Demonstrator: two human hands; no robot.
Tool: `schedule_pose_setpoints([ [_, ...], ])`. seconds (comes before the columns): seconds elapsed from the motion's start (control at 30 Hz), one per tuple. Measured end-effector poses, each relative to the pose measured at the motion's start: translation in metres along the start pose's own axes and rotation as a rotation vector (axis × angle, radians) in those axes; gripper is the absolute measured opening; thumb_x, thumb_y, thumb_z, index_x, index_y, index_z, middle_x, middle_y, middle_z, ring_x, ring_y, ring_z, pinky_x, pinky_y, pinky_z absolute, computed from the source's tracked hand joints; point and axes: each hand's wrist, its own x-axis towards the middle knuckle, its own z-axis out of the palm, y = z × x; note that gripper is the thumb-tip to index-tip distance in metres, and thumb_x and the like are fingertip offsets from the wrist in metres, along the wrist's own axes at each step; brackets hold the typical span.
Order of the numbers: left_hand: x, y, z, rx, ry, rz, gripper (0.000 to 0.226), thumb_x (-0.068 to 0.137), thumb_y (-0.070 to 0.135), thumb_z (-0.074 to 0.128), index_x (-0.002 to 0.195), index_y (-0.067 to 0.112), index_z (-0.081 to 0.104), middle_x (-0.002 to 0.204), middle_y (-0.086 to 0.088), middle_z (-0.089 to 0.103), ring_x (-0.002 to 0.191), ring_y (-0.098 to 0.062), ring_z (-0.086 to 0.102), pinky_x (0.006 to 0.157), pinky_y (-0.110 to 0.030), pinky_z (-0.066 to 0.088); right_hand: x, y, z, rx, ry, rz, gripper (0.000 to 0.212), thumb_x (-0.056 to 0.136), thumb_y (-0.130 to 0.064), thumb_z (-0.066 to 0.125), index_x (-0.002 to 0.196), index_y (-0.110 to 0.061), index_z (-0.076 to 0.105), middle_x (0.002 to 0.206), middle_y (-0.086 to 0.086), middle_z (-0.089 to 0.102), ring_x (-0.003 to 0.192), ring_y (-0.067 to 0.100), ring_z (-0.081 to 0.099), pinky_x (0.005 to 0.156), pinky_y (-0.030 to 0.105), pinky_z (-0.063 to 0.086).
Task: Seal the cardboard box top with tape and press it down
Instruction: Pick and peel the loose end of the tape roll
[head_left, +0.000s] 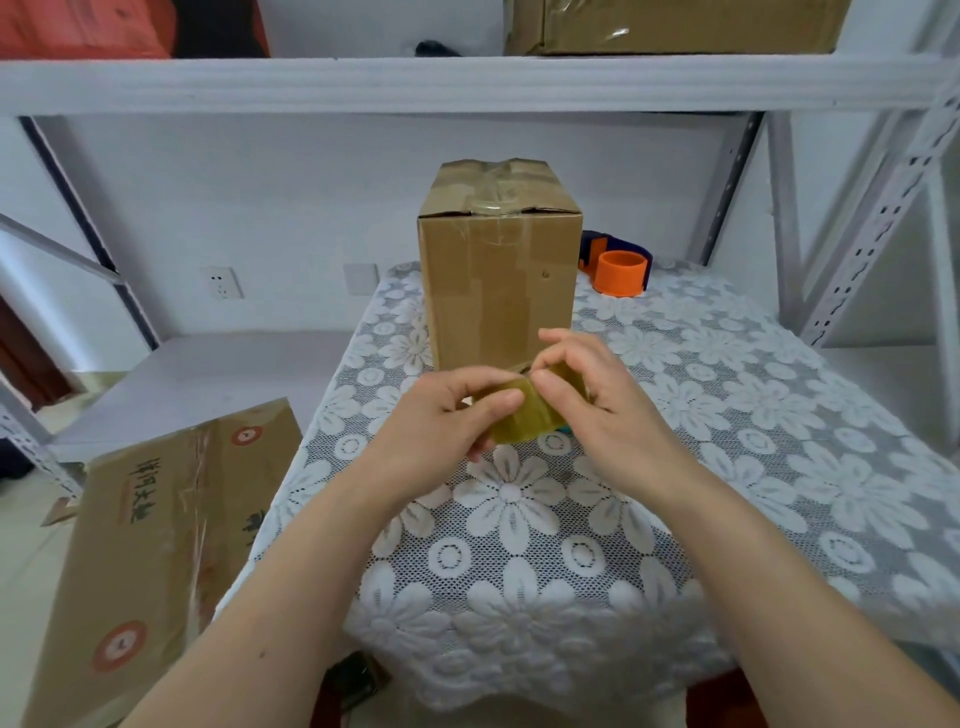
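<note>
**Both hands on the roll, box straight ahead**

The table, under a lace floral cloth, lies beneath both hands and runs on past them. The box stands upright just beyond the fingertips, its long axis vertical, so its top sits well above and ahead of the hands. Clear tape already crosses that top and runs down the near face; whether the seam is fully closed cannot be told. An orange-and-blue dispenser rests beyond the right hand, beside the box's right side.

The left hand curls round the tape roll, thumb over its outer face. The right hand meets it from the other side, fingertips bent onto the roll's upper edge, probably picking for the free end, though no loose end shows.

The hands look about equally near the box. The coming move likely means lifting the roll up and forward to the top
</note>
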Motion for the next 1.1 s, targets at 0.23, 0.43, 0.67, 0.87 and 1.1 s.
schedule_pose_setpoints([
  [0.23,0.001,0.001,0.017,0.029,0.141,-0.035,0.037,0.087,0.046,0.057,0.069,0.014,0.064,0.059,0.01,0.056,0.054,-0.002,0.049,0.059,-0.014,0.043,-0.001,0.001,0.012,-0.042,0.141,-0.003,0.021,0.097,-0.037,0.039,0.086,-0.029,0.055,0.119,-0.013,0.054,0.115,0.015,0.041,0.089,0.019,0.033],
  [0.43,0.001,0.002,0.018,-0.024,0.122,0.065,0.029,0.094,0.032,0.052,0.067,0.023,0.059,0.059,0.016,0.052,0.057,0.001,0.047,0.056,-0.008,0.039,-0.001,-0.002,0.013,-0.055,0.244,0.004,0.026,0.097,-0.04,0.037,0.097,-0.025,0.059,0.115,-0.016,0.052,0.11,0.015,0.037,0.095,0.038,0.036],
  [0.67,-0.002,0.002,0.017,-0.077,0.052,0.041,0.03,0.099,0.028,0.044,0.074,0.018,0.056,0.055,0.02,0.048,0.052,0.005,0.042,0.054,-0.007,0.035,-0.001,-0.004,0.011,-0.053,0.267,0.014,0.024,0.098,-0.038,0.04,0.099,-0.024,0.059,0.111,-0.012,0.053,0.11,0.017,0.037,0.096,0.043,0.036],
  [0.87,0.0,0.003,0.022,-0.139,0.108,0.02,0.028,0.092,0.033,0.056,0.069,0.018,0.062,0.054,0.017,0.054,0.05,0.005,0.046,0.053,-0.005,0.036,-0.003,-0.003,0.015,-0.046,0.259,0.029,0.027,0.097,-0.039,0.04,0.095,-0.021,0.06,0.105,-0.012,0.054,0.105,0.017,0.038,0.094,0.045,0.038],
  [1.1,0.0,-0.001,0.019,-0.134,0.042,0.024,0.026,0.097,0.024,0.048,0.078,0.014,0.062,0.06,0.016,0.053,0.054,0.002,0.045,0.056,-0.009,0.038,0.0,-0.004,0.013,-0.057,0.276,0.027,0.024,0.097,-0.039,0.04,0.092,-0.025,0.059,0.113,-0.014,0.054,0.11,0.016,0.037,0.097,0.043,0.034],
])
